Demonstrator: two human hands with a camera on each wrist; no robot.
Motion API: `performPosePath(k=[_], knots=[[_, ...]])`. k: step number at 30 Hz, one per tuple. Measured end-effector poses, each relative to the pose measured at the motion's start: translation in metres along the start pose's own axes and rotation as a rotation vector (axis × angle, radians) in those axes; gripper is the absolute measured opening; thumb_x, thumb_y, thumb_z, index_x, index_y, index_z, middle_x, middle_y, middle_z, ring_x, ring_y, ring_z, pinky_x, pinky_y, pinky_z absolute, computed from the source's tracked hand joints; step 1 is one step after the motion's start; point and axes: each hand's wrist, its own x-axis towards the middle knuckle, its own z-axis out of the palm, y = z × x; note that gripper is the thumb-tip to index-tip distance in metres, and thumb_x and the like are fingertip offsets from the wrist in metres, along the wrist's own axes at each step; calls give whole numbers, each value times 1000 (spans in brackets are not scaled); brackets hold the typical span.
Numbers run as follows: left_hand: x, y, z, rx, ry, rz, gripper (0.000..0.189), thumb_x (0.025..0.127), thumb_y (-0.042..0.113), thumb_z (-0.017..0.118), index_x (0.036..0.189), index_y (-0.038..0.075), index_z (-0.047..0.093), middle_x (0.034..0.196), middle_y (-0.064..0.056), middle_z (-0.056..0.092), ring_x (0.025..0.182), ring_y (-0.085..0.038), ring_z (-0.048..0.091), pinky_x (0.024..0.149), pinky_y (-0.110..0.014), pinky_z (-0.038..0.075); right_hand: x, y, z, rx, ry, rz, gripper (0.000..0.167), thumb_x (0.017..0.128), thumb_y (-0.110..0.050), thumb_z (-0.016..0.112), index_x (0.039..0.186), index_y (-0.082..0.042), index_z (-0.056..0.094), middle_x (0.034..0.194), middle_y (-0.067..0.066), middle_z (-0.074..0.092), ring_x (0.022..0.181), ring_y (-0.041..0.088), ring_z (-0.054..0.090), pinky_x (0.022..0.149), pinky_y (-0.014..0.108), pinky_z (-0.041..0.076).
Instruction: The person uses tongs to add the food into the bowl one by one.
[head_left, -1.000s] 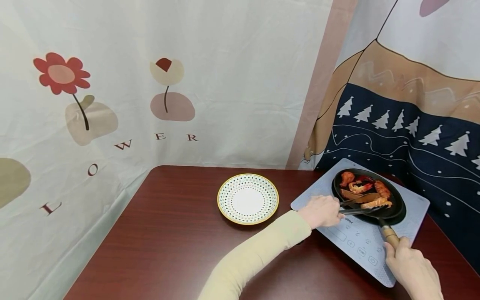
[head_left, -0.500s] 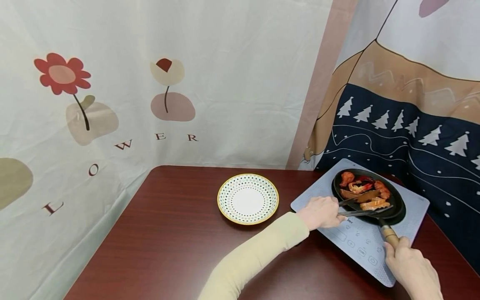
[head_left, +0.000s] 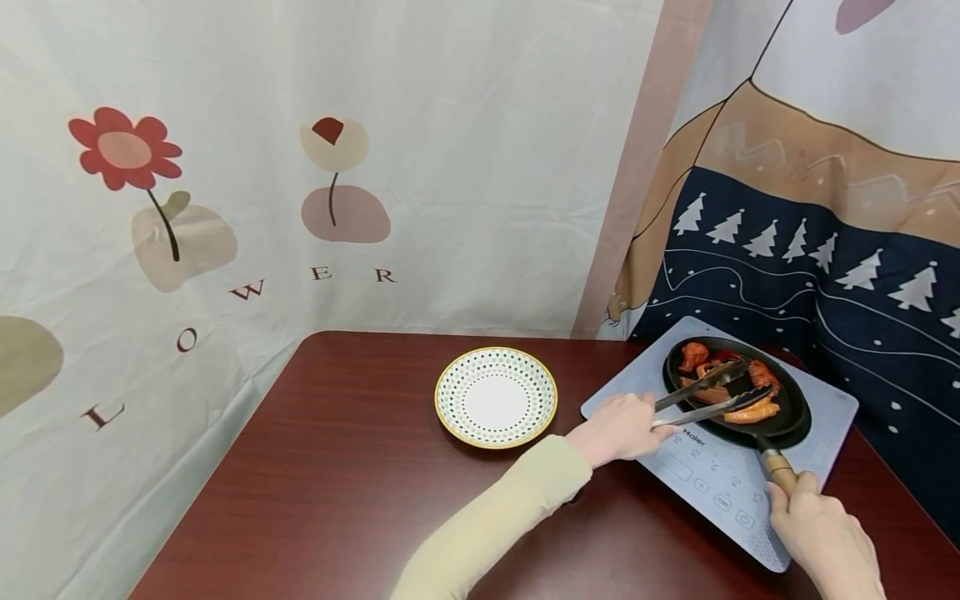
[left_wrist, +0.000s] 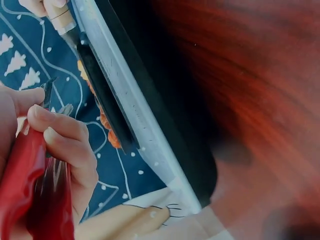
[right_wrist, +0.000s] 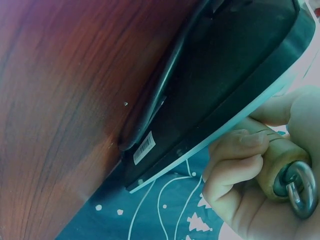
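Observation:
In the head view my left hand (head_left: 618,429) holds metal tongs (head_left: 705,411) over the frying pan. Their two arms stand apart above several orange and reddish food pieces. An orange piece with pale stripes (head_left: 752,412) lies near the pan's front, below the nearer tip. The left wrist view shows the tongs' red handles (left_wrist: 52,200) within that hand's fingers. My right hand (head_left: 825,529) grips the wooden handle (head_left: 782,472) of the black pan (head_left: 797,421). A metal ring (right_wrist: 302,190) hangs at the handle's end in the right wrist view.
The pan sits on a pale induction cooktop (head_left: 821,400), turned at an angle near the table's right edge. A dotted plate with a yellow rim (head_left: 455,400) stands left of it on the dark red wooden table (head_left: 360,467). Printed curtains (head_left: 480,167) hang behind.
My left hand has drawn back a little to the left. The tongs, lower among the food before, now show above it with both tips visible. The right hand stays on the handle.

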Motion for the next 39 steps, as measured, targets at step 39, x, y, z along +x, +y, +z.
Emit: performPosePath(k=[39], knots=[[-109, -139, 9, -120, 377, -326, 42, 88, 47, 59, 87, 7, 48, 57, -6, 51, 52, -28, 56, 46, -36, 38, 2, -2, 3, 2, -5, 45, 45, 98, -29, 38, 103, 15, 35, 69, 22, 50, 60, 29, 50, 52, 39, 38]])
